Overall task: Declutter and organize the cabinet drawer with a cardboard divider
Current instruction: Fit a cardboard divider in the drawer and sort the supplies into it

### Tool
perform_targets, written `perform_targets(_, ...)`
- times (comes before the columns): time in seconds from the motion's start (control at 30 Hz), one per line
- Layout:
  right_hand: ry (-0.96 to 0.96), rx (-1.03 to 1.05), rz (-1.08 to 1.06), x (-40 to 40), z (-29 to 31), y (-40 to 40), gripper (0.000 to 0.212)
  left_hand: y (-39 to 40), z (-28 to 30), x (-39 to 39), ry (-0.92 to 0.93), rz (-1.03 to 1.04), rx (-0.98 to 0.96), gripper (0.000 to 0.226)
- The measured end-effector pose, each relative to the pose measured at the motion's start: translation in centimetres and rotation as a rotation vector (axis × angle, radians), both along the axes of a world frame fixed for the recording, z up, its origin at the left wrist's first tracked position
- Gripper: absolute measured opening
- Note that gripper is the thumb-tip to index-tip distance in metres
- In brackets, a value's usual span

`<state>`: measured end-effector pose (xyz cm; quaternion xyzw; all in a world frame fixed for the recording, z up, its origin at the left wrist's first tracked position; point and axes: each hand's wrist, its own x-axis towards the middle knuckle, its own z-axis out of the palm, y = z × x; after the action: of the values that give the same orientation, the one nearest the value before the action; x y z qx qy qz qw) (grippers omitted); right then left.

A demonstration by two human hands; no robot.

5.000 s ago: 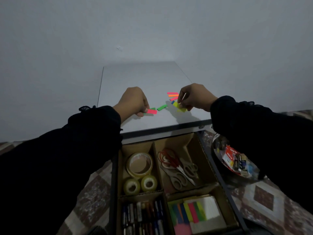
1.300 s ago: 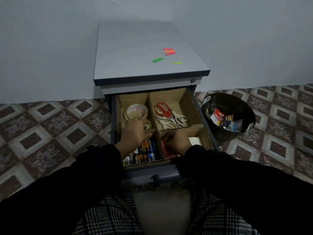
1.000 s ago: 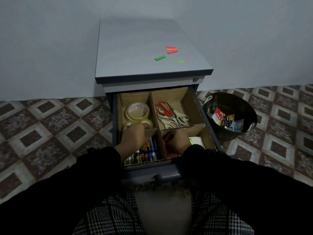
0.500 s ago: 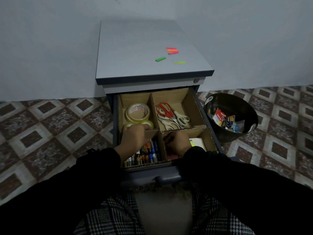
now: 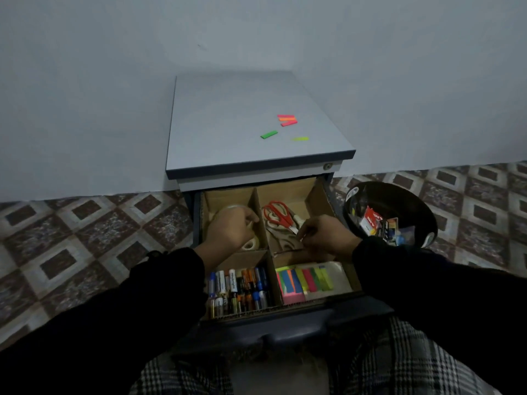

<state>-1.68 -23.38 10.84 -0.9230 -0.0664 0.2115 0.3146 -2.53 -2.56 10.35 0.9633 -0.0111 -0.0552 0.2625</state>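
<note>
The cabinet drawer (image 5: 285, 334) stands pulled out, lined with a cardboard divider (image 5: 260, 199) that makes four compartments. My left hand (image 5: 229, 230) lies in the back left compartment, fingers curled over the large tape roll (image 5: 228, 208), with a small tape roll (image 5: 251, 245) beside it. My right hand (image 5: 326, 235) is in the back right compartment, fingertips pinched at the scissors (image 5: 275, 213). Batteries (image 5: 239, 289) fill the front left compartment. Coloured sticky flags (image 5: 305, 280) on a white pad lie in the front right one.
On the grey cabinet top (image 5: 228, 115) lie a green flag (image 5: 269, 134), a red and orange cluster of flags (image 5: 287, 120) and a yellow flag (image 5: 300, 138). A black bin (image 5: 385, 186) holding packets stands on the tiled floor to the right.
Both hands have moved from the front compartments and the cross wall back into the two rear compartments. The batteries and sticky flags are now uncovered.
</note>
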Motion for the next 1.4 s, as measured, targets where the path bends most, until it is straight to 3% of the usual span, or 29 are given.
perform_targets(0.1, -0.063, 0.053, -0.011, 2.5, 2.2, -0.7, 0.008, -0.7, 1.8, 1.6, -0.049, 0.018, -0.053, 0.017)
perform_targets(0.33, -0.255, 0.116, -0.05, 9.0, 7.3, -0.4, 0.011, -1.6, 5.8, 6.6, -0.183, 0.059, -0.053, 0.013)
perform_targets(0.6, -0.433, 0.061, 0.004, 16.0, 10.4, 1.1, 0.009, -1.8, 8.6, 13.8, -0.262, 0.054, 0.096, 0.023)
perform_targets(0.73, -0.531, -0.075, 0.032, 19.7, 10.3, 1.6, 0.014, -1.9, 8.5, 16.9, -0.26, 0.0, 0.163, 0.038)
perform_targets(0.9, -0.576, -0.259, 0.091, 22.6, 9.3, 2.0, 0.026, -2.1, 8.2, 19.1, -0.227, -0.032, 0.254, 0.036)
perform_targets(1.13, -0.551, -0.359, 0.146, 23.6, 7.6, 1.9, 0.027, -1.6, 8.8, 20.9, -0.044, -0.05, 0.156, 0.029)
perform_targets(1.4, -0.556, -0.325, 0.134, 24.2, 7.9, 1.1, 0.01, -0.1, 8.5, 20.3, -0.038, -0.052, -0.115, 0.016)
